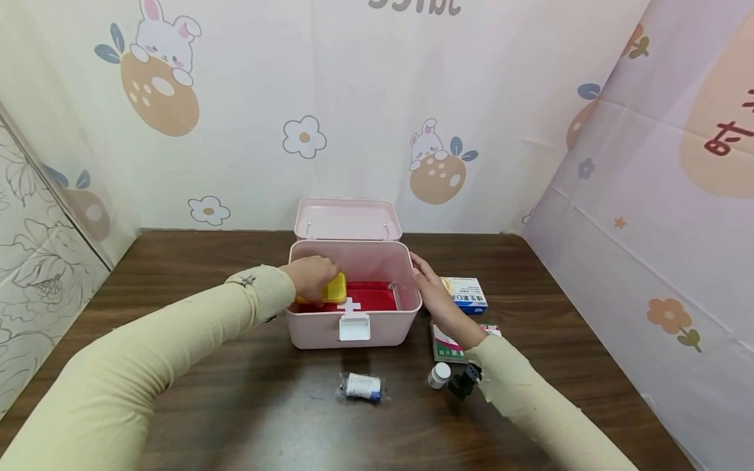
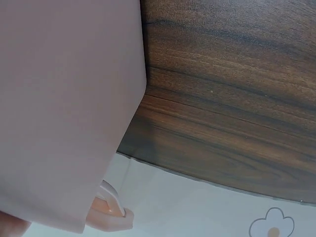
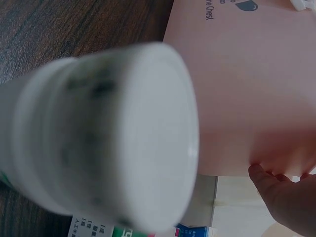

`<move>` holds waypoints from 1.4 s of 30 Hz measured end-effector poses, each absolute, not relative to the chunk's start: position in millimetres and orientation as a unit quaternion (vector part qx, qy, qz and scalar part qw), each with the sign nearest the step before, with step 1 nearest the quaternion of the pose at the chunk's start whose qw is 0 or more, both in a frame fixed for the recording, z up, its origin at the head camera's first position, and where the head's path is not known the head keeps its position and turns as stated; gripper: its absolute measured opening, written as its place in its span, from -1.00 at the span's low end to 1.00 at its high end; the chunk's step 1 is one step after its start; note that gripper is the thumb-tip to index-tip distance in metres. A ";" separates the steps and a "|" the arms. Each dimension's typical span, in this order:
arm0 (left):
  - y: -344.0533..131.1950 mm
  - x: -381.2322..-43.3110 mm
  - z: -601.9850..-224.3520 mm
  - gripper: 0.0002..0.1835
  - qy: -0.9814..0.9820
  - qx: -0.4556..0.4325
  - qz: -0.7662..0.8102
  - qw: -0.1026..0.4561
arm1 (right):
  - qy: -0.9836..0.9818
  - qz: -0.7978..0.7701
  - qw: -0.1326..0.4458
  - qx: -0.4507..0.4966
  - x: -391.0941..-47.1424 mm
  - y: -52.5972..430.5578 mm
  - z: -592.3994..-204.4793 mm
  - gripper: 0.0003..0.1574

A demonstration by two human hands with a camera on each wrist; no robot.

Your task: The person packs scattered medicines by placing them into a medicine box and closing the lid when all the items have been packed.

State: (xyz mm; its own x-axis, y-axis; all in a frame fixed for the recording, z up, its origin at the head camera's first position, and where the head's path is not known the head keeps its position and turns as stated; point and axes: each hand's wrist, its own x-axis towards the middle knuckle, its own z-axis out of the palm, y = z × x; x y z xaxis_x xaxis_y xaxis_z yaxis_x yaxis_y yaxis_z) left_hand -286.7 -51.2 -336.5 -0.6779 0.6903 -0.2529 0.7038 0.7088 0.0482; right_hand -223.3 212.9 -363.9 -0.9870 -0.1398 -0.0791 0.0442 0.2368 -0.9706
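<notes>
A pink medicine chest [image 1: 383,332] stands on the table with its lid [image 1: 347,219] raised at the back and its white latch [image 1: 355,327] hanging in front. My left hand [image 1: 312,278] reaches over the left rim and grips a yellow case [image 1: 336,288] inside, partly covered by the fingers. Beside the case lies a red pouch [image 1: 377,297] with a white cross. My right hand [image 1: 438,297] rests against the chest's right side, its fingers touching the wall near the rim. In the left wrist view, the chest's pink wall [image 2: 64,98] hides most of the left hand.
A wrapped roll [image 1: 362,386] lies in front of the chest. To the right are a white bottle [image 1: 438,375], a green-and-white box [image 1: 446,350] and a blue-and-white medicine box [image 1: 468,294]. The bottle is close to the right wrist camera [image 1: 465,381]. A patterned curtain [image 1: 353,98] backs the table.
</notes>
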 end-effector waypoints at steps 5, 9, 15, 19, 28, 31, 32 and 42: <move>-51.1 -285.5 -335.1 -0.57 0.916 0.381 -0.031 0.124 | 0.788 -0.610 0.064 -0.042 -222.0 212.0 -361.3 -0.31; -51.6 -285.8 -336.3 -0.59 0.916 0.382 -0.028 0.119 | 0.792 -0.606 0.057 -0.050 -221.7 211.2 -360.5 -0.28; -51.9 -284.7 -337.6 -0.65 0.919 0.374 -0.026 0.124 | 0.789 -0.610 0.069 -0.037 -222.5 210.1 -360.6 -0.32; -52.2 -283.4 -338.2 -0.68 0.919 0.372 -0.032 0.126 | 0.788 -0.610 0.073 -0.032 -222.9 208.8 -359.9 -0.33; -55.1 -279.3 -333.8 -0.65 0.915 0.390 -0.027 0.100 | 0.791 -0.607 0.073 -0.033 -222.3 207.8 -359.7 -0.33; -55.9 -277.4 -324.0 -0.65 0.914 0.394 -0.005 0.096 | 0.791 -0.607 0.070 -0.033 -222.6 208.9 -361.8 -0.33; -56.5 -276.6 -319.8 -0.66 0.913 0.398 0.002 0.091 | 0.791 -0.608 0.068 -0.034 -222.9 209.3 -362.4 -0.34; -65.6 -241.6 -268.7 -0.62 0.889 0.444 0.104 -0.042 | 0.789 -0.611 0.065 -0.027 -222.8 210.8 -363.1 -0.35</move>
State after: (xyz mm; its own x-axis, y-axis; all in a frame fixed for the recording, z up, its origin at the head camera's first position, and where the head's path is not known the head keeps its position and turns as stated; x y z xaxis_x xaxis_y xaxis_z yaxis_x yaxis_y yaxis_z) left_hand -241.6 -65.6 -268.7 -0.6024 0.7803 0.1681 0.7980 0.5842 0.1479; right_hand -222.8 210.8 -363.1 -0.9901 -0.1220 -0.0698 0.0370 0.2531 -0.9667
